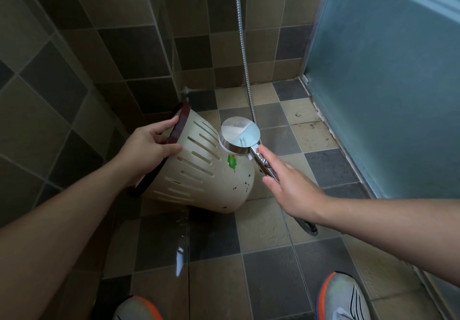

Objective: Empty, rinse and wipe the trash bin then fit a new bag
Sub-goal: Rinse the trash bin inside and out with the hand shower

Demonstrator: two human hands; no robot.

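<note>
I am at the rinse step, standing in the tiled shower corner. My left hand (149,143) grips the bin (199,165) by its dark rim (178,123), thumb on the outside wall and fingers curled over the edge. The bin is tipped on its side, mouth toward the left wall and base toward the right, low over the floor (261,225); I cannot tell whether its lower edge touches the tiles. It looks emptied, though its inside is hidden from me.

My right hand (291,183) holds the shower head (240,133) by its handle, the forefinger laid straight along the chrome stem and the other fingers mostly extended rather than wrapped tight. The round head hangs just right of the bin's slotted wall, its back toward me, and its hose (245,53) runs up the far wall. I see no spray; a wet patch shines on the near floor.

Next, I judge, I need to turn the bin's mouth toward the head and aim the water inside, holding the rim firmly because wet plastic may slip. The slots will let water out sideways, so I should keep it low.
</note>
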